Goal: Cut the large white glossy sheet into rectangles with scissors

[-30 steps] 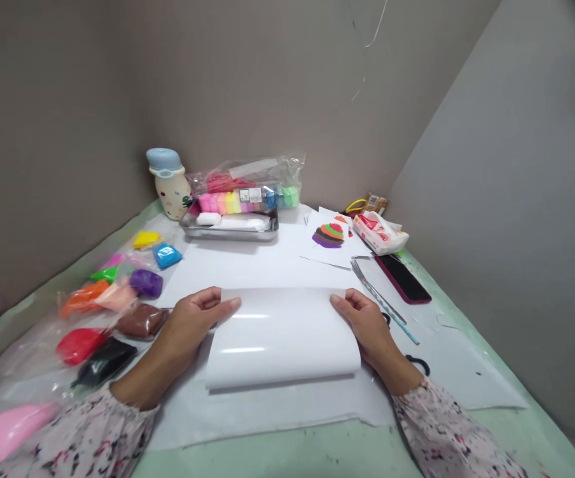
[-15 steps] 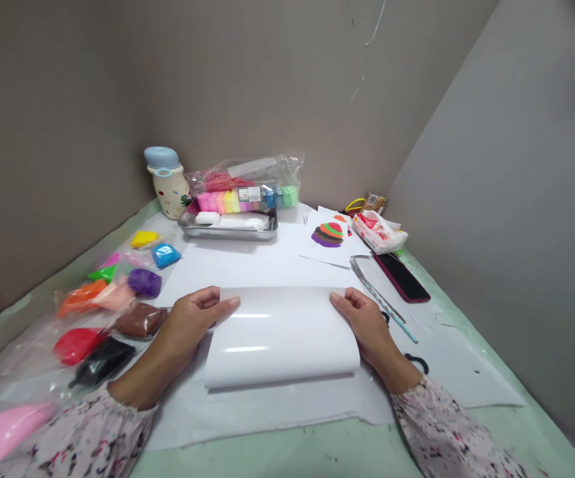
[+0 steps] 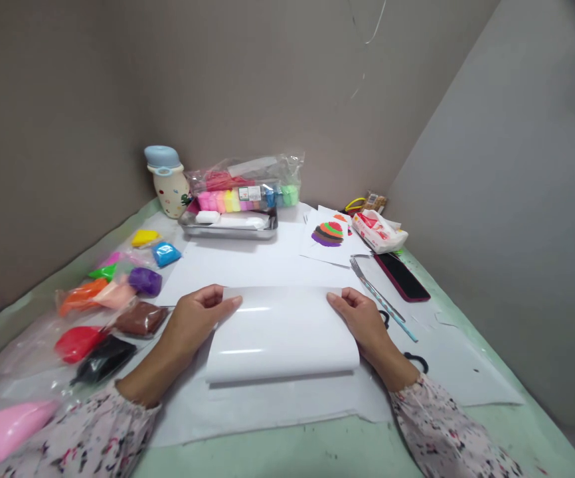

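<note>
A glossy white sheet (image 3: 282, 335) is bent over in a curve in the middle of the table, its rounded fold toward me. My left hand (image 3: 200, 318) pinches its far left corner, thumb on top and fingers curled behind. At the far right corner my right hand (image 3: 362, 318) grips the same sheet in the same way. Beneath it lies white paper (image 3: 252, 262). Black scissor handles (image 3: 415, 362) show beside my right wrist, partly hidden by it. Bagged brown clay (image 3: 141, 318) is left of my left hand.
Several bagged clay colours, such as red (image 3: 78, 343), lie at left. Behind stand a bottle (image 3: 169, 189) and a metal tray (image 3: 230, 232). At right are coloured artwork (image 3: 328, 236), a fork (image 3: 367, 282), a phone (image 3: 402, 277) and a tissue pack (image 3: 380, 232).
Both hands have shifted slightly inward along the sheet's far edge. The sheet's near fold sits slightly higher in view.
</note>
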The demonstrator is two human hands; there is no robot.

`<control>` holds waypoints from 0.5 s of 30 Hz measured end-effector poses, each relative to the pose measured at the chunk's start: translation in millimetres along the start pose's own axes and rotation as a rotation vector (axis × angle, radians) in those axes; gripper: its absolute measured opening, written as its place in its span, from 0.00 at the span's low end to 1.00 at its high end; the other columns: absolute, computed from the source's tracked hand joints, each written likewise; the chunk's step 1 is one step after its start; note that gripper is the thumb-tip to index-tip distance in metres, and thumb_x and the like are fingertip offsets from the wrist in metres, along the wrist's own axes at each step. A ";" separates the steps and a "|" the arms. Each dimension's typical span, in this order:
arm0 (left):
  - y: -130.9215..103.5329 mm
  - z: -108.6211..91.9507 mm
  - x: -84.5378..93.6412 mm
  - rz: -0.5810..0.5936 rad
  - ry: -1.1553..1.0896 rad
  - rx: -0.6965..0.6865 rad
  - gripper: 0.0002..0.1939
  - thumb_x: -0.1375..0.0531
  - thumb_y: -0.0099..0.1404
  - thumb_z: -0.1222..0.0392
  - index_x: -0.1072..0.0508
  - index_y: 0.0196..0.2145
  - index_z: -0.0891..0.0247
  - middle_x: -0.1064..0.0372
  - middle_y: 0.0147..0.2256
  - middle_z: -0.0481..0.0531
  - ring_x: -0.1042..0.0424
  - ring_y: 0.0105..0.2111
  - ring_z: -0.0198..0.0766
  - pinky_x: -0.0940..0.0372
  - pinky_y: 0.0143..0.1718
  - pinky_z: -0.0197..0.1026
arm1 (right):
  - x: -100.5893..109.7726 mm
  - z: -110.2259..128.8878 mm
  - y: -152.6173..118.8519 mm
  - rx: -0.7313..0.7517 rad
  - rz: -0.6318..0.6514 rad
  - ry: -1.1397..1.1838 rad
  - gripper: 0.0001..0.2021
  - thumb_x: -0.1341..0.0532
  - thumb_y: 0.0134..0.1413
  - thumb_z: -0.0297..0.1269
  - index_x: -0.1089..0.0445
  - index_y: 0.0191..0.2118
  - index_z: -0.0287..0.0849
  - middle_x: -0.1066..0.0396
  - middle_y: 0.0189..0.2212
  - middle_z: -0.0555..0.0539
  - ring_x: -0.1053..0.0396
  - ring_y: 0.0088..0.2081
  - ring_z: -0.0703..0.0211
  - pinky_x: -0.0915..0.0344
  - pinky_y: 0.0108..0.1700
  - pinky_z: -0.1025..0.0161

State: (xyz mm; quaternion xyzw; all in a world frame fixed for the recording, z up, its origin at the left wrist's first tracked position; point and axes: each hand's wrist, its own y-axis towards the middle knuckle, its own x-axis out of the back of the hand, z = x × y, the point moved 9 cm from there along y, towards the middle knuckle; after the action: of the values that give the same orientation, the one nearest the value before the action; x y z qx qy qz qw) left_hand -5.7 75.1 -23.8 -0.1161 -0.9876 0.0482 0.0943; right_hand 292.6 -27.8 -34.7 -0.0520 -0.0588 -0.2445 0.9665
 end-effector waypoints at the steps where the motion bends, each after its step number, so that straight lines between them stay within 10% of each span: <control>1: 0.1 -4.3 1.8 -0.027 0.085 -0.024 0.15 0.32 0.52 0.47 0.30 0.25 0.60 0.38 0.21 0.41 0.39 0.22 0.32 0.48 0.22 0.35 | 0.7 -0.4 1.9 0.012 -0.006 -0.038 0.20 0.31 0.44 0.54 0.36 0.24 0.45 0.38 0.19 0.56 0.45 0.22 0.64 0.49 0.24 0.64; 15: 12.1 -19.2 0.8 -0.095 0.616 -0.155 0.14 0.40 0.51 0.46 0.35 0.20 0.58 0.42 0.18 0.42 0.40 0.23 0.38 0.49 0.27 0.39 | 0.6 5.6 14.8 0.159 -0.026 -0.418 0.15 0.36 0.48 0.49 0.37 0.22 0.46 0.41 0.18 0.55 0.44 0.25 0.59 0.48 0.29 0.62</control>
State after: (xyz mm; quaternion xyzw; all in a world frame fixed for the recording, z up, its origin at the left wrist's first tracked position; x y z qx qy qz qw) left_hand 0.0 88.4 -6.3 -0.0859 -0.9175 -0.0689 0.3821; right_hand 299.7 -14.4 -30.1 -0.0244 -0.2777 -0.2355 0.9310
